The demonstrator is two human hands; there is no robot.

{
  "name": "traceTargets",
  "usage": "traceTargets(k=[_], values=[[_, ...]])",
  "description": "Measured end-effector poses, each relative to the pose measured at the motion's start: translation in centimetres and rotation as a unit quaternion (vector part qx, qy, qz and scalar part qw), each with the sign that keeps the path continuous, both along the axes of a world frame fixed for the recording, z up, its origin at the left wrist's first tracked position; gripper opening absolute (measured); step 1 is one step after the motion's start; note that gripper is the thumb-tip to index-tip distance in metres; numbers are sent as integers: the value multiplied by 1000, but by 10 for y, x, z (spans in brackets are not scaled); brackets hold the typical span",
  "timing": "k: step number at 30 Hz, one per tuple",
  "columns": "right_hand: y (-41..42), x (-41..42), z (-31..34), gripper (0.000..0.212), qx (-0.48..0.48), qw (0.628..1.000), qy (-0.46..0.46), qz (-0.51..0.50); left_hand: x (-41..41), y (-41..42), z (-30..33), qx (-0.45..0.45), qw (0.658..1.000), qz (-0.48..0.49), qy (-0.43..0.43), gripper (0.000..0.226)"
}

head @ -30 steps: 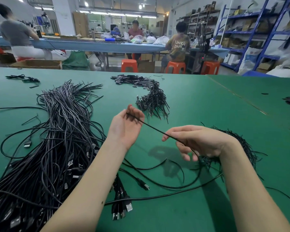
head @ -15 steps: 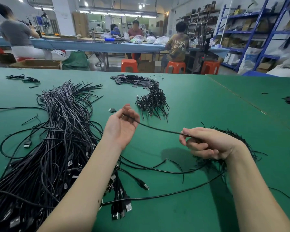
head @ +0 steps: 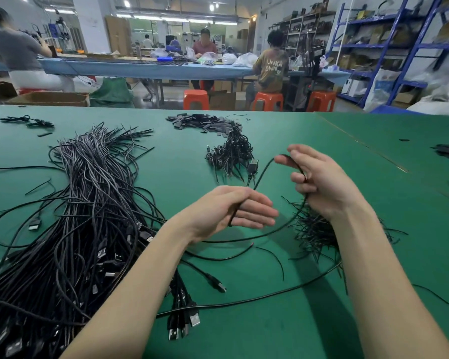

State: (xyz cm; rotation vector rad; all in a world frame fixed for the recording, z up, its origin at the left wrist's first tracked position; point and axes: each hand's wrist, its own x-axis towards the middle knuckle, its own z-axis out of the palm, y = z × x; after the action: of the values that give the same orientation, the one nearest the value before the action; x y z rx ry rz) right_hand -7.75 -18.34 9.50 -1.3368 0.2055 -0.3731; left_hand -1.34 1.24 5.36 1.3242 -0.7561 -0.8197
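Nearest on the table (head: 257, 338), a cluster of USB plugs (head: 184, 323) is seen, with the big heap of black cables (head: 83, 203) spread to the left. Beyond them, one thin black cable (head: 264, 171) is held clear of the table between both hands. The left grip (head: 231, 212) is closed round one stretch of it, with the fingers loosely curled. The right grip (head: 319, 181) is closed on another stretch, a loop being pinched at the fingertips while the slack trails down to the table. The cable is judged light, limp and slightly springy, with a smooth jacket likely to slide through a slack hold. It is best taken along the jacket, close to the bend being formed, and not by the plug. Under the right wrist a pile of short ties (head: 314, 237) lies. Farther off, a tied bundle (head: 231, 156) and a scatter of flat black pieces (head: 200, 123) are set.
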Motion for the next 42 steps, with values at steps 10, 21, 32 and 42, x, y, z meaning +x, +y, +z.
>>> traceTargets(k=[10, 21, 32, 42], values=[[22, -10, -15, 7, -167, 858, 141, 464, 10, 9, 14, -249, 934, 81, 242, 47], [10, 7, -29, 17, -286, 927, 167, 175, 8, 12, 7, -101, 991, -3, 90, 42], [58, 12, 2, 25, -414, 909, 52, 10, 9, -7, -9, 34, 973, 186, -133, 38], [54, 2, -11, 16, -210, 902, 168, 337, 24, 7, 2, -269, 908, 211, 243, 45]])
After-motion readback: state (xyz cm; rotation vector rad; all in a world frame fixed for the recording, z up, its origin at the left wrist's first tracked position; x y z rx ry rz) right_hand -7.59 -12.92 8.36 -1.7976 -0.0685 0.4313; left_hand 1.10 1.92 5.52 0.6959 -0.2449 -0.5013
